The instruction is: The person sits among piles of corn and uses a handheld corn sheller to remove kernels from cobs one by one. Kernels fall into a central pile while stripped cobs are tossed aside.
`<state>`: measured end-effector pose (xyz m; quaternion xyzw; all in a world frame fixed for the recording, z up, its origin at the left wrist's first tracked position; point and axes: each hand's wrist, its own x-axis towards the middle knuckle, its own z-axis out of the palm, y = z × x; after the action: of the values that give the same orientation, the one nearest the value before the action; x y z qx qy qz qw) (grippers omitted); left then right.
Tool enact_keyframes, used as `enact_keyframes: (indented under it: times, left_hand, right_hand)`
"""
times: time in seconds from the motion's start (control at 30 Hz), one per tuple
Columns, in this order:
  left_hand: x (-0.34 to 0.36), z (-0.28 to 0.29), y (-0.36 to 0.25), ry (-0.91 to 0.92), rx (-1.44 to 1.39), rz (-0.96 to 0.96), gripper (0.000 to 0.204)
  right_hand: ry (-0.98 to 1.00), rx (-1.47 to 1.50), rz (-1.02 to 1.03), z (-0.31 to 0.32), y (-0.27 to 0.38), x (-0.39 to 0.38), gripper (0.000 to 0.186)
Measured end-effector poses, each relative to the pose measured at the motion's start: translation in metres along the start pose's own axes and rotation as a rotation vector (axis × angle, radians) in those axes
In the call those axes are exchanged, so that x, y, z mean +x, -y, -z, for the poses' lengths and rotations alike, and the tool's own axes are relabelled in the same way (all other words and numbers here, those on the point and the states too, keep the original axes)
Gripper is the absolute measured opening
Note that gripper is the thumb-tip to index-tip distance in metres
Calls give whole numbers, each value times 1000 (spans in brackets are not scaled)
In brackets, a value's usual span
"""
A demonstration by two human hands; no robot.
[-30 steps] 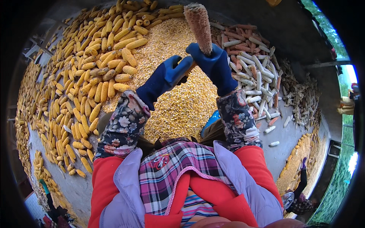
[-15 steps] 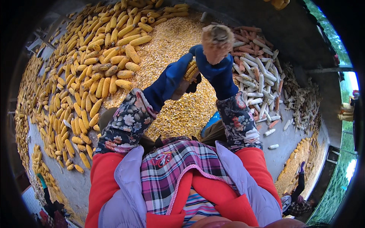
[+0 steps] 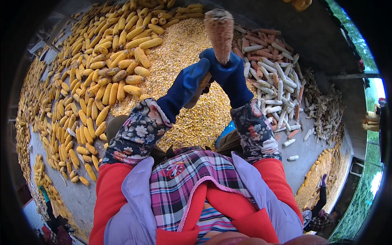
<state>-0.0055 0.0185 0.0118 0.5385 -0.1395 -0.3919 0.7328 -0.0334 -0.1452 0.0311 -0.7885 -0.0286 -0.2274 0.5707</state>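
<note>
Your right hand [image 3: 224,70] grips a bare cob [image 3: 219,34], now swung forward beyond the grip; your left hand [image 3: 191,81] holds a mostly hidden yellow ear [image 3: 204,82] just beside it, suggesting rubbing mid-stroke above loose kernels [image 3: 200,120].

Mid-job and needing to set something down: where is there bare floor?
Right: grey floor between stripped corncobs and red right sleeve. Left: floor strip between unshelled corn ears and red left sleeve. Crowded ahead: loose kernels fill the space between ears and corncobs.
</note>
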Motion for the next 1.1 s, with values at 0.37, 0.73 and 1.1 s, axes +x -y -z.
enact_keyframes:
  times: [0.37, 0.73, 1.1]
  left_hand:
    - [4, 20, -2, 81, -187, 103, 66]
    - [-10, -12, -13, -72, 172, -247, 38]
    - [-6, -10, -14, -92, 142, -39, 47]
  right_hand:
    - [11, 55, -19, -7, 13, 0, 24]
    - [-66, 6, 58, -5, 2, -4, 24]
    - [-32, 126, -336, 1, 12, 6, 29]
